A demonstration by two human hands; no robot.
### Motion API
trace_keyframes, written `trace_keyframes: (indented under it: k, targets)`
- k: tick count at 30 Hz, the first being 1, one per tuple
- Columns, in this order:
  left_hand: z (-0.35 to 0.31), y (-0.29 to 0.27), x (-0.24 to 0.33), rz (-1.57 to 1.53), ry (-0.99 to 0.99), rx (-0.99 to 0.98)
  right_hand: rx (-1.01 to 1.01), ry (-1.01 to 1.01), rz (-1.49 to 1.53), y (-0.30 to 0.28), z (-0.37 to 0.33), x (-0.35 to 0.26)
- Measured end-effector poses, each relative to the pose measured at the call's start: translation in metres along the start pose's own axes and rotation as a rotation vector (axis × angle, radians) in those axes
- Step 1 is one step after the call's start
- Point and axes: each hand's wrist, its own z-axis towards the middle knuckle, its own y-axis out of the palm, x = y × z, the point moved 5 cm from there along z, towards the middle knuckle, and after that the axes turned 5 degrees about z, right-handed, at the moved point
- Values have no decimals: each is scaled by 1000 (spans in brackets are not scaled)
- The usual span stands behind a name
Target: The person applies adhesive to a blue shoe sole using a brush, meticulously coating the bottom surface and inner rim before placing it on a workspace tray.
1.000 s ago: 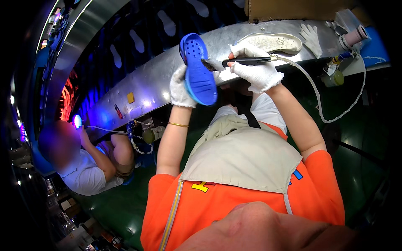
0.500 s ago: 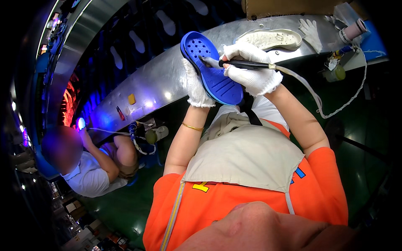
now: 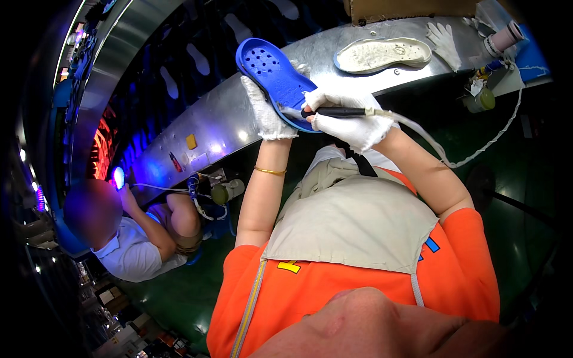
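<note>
A blue shoe sole (image 3: 271,71), with a patch of small holes at its far end, lies tilted in my left hand (image 3: 267,113). White glove fabric shows along both of its sides. My right hand (image 3: 349,119), in a white glove with bare fingertips, grips a brush (image 3: 337,111) with a black handle. Its pale bristles touch the inner face of the sole near the lower left edge. A clear hose (image 3: 412,124) runs from the brush's back end off to the right. Part of the sole's near end is hidden behind my right hand.
A white-coated sole (image 3: 382,55) and a loose white glove (image 3: 443,46) lie on the curved metal ledge (image 3: 221,113). Beyond it is a dark belt with pale soles (image 3: 198,59). A seated person (image 3: 134,232) works at the left. A cardboard box (image 3: 412,9) stands at the back.
The blue sole has shifted left and slightly away from me with my left hand. My right hand has moved a little left and down, taking the brush from mid-sole toward the near end.
</note>
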Motion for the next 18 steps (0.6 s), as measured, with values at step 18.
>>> trace_keyframes:
  k: [18]
  targets:
    - [-9, 7, -1, -120, 72, 3, 58, 231, 323, -5, -1, 23]
